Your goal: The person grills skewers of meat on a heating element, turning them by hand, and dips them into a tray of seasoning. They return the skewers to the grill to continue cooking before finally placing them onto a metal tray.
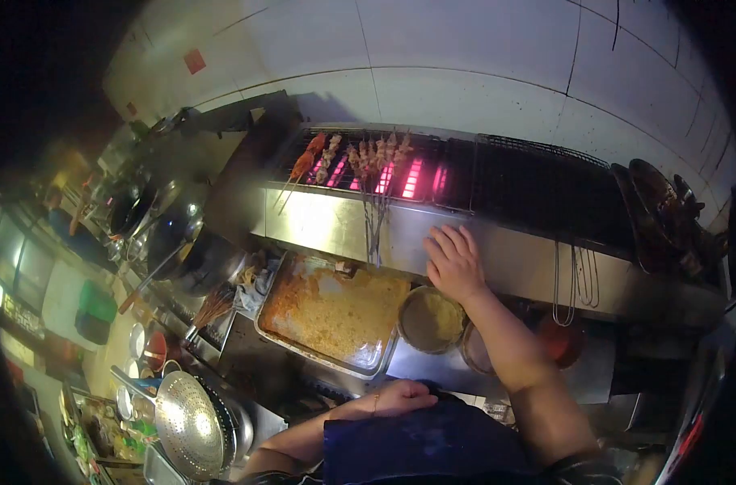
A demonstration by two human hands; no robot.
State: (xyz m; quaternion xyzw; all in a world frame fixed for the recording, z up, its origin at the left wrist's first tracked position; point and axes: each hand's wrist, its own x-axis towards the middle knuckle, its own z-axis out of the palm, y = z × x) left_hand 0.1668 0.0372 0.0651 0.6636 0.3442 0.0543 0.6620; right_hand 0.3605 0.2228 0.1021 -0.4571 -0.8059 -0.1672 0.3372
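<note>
My right hand (455, 263) reaches over the steel front edge of the grill (327, 222), its fingers apart and nothing in them. Close to my body, my left hand (404, 398) is curled in front of the dark blue apron (432, 436); whether it holds anything is hidden. On the glowing grill lie several meat skewers (380, 153), their sticks pointing toward me over the steel edge. Left of them are a pale skewer (329, 155) and an orange-red one (306, 159). Below the grill is a metal tray (335, 307) coated with orange-yellow seasoning.
A round container (431, 319) of yellowish powder stands right of the tray. Metal tongs (563, 283) hang on the grill front. A wok (178, 234), a ladle (153, 279), a brush (210, 311) and a perforated strainer (188, 424) are at left. Dark pans (655, 194) stand far right.
</note>
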